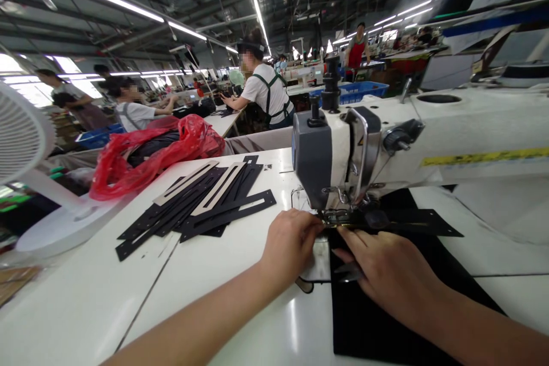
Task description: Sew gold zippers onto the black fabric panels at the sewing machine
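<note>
My left hand point(291, 243) is at the sewing machine's point(332, 154) presser foot point(338, 214), thumb and fingers pinched on the end of a zipper point(345, 225) with gold teeth. My right hand point(386, 266) presses its fingertips down just right of the needle area. Silver blades, apparently thread snips point(348, 272), stick out from under its curled fingers. Beneath that hand lies a large black fabric panel point(360, 320). A black slotted strip point(433, 223) runs under the machine arm along the zipper. The needle point itself is hidden.
Left of the machine, black and beige slotted strips point(218, 191) lie in a loose pile on the white table point(206, 309). Behind them sits a red plastic bag point(197, 137) with dark material. A white fan point(55, 194) stands far left. Several people work at tables beyond.
</note>
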A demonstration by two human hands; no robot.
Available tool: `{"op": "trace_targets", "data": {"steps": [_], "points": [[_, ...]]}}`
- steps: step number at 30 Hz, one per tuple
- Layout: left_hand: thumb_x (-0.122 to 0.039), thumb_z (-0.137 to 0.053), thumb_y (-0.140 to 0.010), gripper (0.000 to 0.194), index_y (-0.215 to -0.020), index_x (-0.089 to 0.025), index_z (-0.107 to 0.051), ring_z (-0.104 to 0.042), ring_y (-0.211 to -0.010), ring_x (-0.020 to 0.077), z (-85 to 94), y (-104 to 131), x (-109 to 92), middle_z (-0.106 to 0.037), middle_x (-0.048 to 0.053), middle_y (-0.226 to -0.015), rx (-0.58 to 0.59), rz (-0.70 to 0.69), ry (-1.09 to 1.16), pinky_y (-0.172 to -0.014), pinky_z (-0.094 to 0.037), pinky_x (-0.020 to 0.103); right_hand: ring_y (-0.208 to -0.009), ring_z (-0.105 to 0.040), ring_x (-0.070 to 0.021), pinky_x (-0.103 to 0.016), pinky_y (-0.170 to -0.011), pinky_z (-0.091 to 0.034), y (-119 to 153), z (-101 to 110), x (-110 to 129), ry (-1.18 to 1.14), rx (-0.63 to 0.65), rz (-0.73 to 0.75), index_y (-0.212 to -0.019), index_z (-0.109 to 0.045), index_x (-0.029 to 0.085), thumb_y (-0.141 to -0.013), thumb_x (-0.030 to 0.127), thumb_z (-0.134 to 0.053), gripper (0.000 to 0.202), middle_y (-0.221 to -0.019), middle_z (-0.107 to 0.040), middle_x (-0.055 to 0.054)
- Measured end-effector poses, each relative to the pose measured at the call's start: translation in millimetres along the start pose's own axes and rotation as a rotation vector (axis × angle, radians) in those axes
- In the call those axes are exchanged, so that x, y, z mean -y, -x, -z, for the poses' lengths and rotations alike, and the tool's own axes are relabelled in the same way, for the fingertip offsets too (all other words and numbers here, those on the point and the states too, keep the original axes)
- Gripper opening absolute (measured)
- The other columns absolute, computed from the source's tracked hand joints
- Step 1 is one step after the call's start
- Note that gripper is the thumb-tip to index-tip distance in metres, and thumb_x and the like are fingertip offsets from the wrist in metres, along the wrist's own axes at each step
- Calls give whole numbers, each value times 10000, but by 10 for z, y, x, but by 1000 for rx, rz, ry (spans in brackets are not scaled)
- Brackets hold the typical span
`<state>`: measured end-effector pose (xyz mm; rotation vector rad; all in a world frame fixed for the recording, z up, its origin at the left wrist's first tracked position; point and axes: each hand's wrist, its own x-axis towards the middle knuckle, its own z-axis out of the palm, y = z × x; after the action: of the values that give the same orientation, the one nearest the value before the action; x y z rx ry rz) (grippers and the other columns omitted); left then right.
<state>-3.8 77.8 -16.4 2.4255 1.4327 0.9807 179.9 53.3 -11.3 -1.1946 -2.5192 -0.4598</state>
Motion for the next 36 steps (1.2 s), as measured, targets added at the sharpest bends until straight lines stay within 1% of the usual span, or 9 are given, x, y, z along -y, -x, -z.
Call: {"op": "trace_targets", "data": {"steps": [4,8,14,16,18,20,22,27,36], "points": [[-126,-597,-820,76,-810,-187,-643,-586,-725,176,8,-6,-6,-648,1,-741,-1,27,6,-673,-435,288,-610,-641,-210,-296,-522,-423,-88,-15,12,-116,186,-131,-968,-600,142,-798,169,-548,180,-749,-678,-50],[-114,-583,-826,86,-838,-178,-640,-608,-782,183,-17,37,19,-676,14,-821,2,-92,-8,-723,-449,311,-709,-652,-193,-295,-601,-431,-59,-60,-7,-304,156,-27,-965,-597,198,-840,149,-473,183,-853,-687,-14],[-130,-551,-850,124,-950,-146,-622,-615,-913,217,-25,96,-3,-672,70,-987,49,-311,-147,-768,-464,359,-690,-637,-168,-285,-598,-421,-15,-77,-46,-414,150,16,-944,-606,223,-860,142,-438,204,-807,-673,16],[-142,-558,-841,116,-937,-128,-620,-612,-913,234,-27,93,-28,-666,90,-970,76,-335,-207,-753,-473,374,-631,-618,-155,-277,-567,-419,-17,-39,-61,-413,87,42,-834,-614,218,-858,127,-420,216,-734,-652,16],[-146,-544,-844,105,-909,-117,-621,-609,-907,241,-34,86,-48,-660,101,-947,83,-351,-253,-739,-480,379,-570,-594,-164,-289,-515,-416,-19,-3,-75,-309,-75,63,-739,-615,205,-866,130,-377,280,-689,-637,-11],[-149,-505,-867,120,-880,-118,-621,-609,-888,232,-41,81,-60,-658,95,-914,70,-362,-280,-722,-484,373,-578,-608,-189,-309,-487,-441,-18,7,-83,-152,-247,79,-785,-648,171,-881,136,-311,353,-758,-666,-66],[-145,-472,-883,147,-867,-119,-616,-607,-876,221,-43,80,-67,-656,87,-893,58,-365,-292,-716,-487,363,-633,-642,-195,-315,-508,-496,-11,-20,-82,-71,-311,88,-919,-661,114,-878,111,-271,393,-898,-687,-111],[-138,-509,-847,108,-870,-102,-608,-595,-887,231,-30,87,-80,-642,94,-878,89,-365,-313,-725,-489,363,-663,-670,-172,-289,-550,-564,6,-130,-72,-92,-246,91,-1000,-654,72,-846,57,-268,416,-1015,-675,-113],[-129,-514,-851,91,-829,-113,-601,-593,-846,219,-69,47,-55,-637,81,-840,51,-382,-307,-705,-487,361,-707,-678,-180,-284,-644,-579,-9,-143,-89,-139,-201,68,-1031,-648,68,-794,23,-315,411,-1019,-673,-110]]}}
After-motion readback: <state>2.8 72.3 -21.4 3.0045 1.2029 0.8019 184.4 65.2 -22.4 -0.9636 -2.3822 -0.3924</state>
